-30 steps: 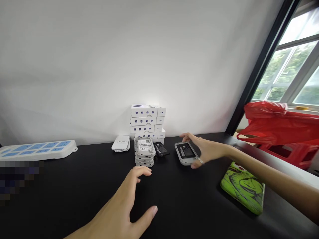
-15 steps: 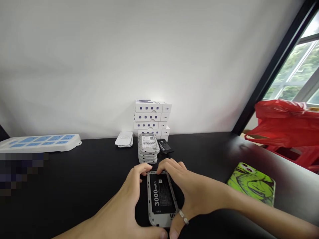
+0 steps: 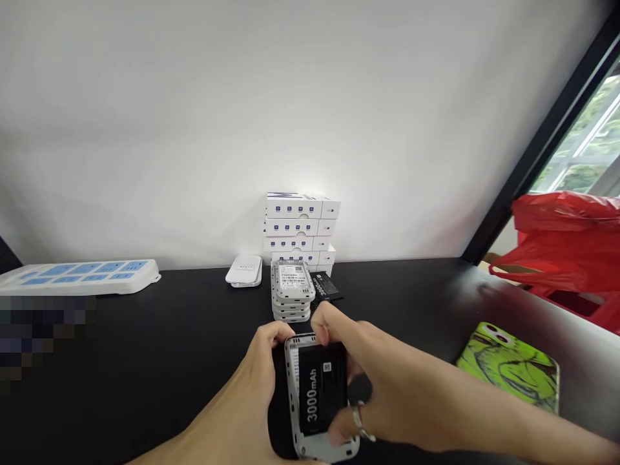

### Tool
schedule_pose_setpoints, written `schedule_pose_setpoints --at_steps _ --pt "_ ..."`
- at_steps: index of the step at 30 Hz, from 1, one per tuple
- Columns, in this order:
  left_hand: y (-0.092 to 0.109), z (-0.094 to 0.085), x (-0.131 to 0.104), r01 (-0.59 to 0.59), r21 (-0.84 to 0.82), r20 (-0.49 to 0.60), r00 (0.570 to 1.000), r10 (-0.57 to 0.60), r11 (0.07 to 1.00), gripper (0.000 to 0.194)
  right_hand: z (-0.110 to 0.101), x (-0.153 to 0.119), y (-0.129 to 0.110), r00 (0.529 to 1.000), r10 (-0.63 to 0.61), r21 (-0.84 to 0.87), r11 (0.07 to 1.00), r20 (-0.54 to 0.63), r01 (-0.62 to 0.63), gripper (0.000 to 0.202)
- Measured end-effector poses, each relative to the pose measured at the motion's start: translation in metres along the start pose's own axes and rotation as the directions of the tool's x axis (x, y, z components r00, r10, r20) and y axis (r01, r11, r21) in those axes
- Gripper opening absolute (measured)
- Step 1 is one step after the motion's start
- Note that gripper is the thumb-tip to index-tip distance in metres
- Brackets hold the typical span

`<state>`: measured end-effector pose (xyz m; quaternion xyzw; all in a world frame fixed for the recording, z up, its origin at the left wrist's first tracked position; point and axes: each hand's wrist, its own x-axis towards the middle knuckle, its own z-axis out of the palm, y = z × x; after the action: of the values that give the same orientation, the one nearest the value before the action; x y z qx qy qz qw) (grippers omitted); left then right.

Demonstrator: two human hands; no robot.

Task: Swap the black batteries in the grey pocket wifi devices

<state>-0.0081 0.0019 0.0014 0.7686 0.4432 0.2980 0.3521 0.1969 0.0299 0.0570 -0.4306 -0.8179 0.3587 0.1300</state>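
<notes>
A white device casing lies near the bottom centre, its inner side facing up. The black 3000mAh battery sits tilted and shifted to the right over the casing, with a pale label strip showing at its left. My left hand holds the casing by its left side, index finger at the top corner and thumb at the bottom edge, cut off by the frame. My right hand, with a ring on it, grips the battery between thumb and fingers at its right side; some of its fingers are hidden behind the battery.
Behind the hands stand several stacked casings, more black batteries and a pile of white boxes. White covers lie left of them. A power strip is far left, a green phone case right, red bags far right.
The battery has come out of its flush position in the casing and shifted right. My right hand's thumb and fingers have closed on it. The view has turned slightly left.
</notes>
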Motion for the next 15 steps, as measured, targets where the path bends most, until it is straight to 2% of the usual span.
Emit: schedule_pose_setpoints --at_steps 3,5,7,9,11,15 --pt "-0.004 0.001 0.0 -0.044 0.006 -0.02 0.999 0.044 0.999 0.091 -0.007 0.001 0.008 0.994 -0.079 0.376 0.925 0.079 0.044 0.048" --pt "-0.005 0.002 -0.001 -0.022 0.044 -0.058 0.998 0.024 0.999 0.096 -0.021 0.013 0.016 0.997 -0.082 0.526 0.848 0.007 0.066 0.044" --pt "-0.008 0.003 -0.002 -0.013 0.074 -0.069 0.997 0.019 0.997 0.099 -0.039 0.029 0.026 0.983 0.011 0.503 0.86 -0.185 0.085 0.034" --pt "-0.012 0.003 -0.001 -0.035 0.096 -0.049 0.998 0.04 0.995 0.098 -0.054 0.045 0.039 0.935 0.089 0.412 0.909 -0.344 0.065 0.023" --pt "-0.017 0.003 0.0 -0.074 0.109 -0.029 0.997 0.078 0.991 0.099 -0.062 0.058 0.05 0.92 0.118 0.358 0.933 -0.373 0.026 0.021" --pt "-0.026 0.003 0.005 -0.157 0.096 -0.041 0.986 0.162 0.983 0.099 -0.059 0.069 0.063 0.95 0.084 0.261 0.965 -0.302 -0.002 0.033"
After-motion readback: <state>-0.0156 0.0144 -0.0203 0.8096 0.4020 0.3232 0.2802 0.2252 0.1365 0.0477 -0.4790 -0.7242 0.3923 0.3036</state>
